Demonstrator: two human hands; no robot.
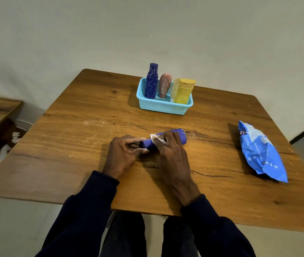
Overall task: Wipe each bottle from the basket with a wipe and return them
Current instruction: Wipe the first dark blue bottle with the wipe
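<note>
- Between left hand (123,151) and right hand (169,148) a blue bottle (181,137) lies sideways: the left grips its narrow end, the right clasps a wipe (155,137) round it.
- Right of the grip, a blue wipes pack (260,151); its print is unreadable.

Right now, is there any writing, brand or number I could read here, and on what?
Blue wipes pack: white print, too small and blurred to read.
Dark blue bottle, pink bottle, yellow bottle in the basket: white scribbles only, no letters.
Purple bottle, left hand gripping it, right hand pressing the wipe on it: no writing shows.
</note>
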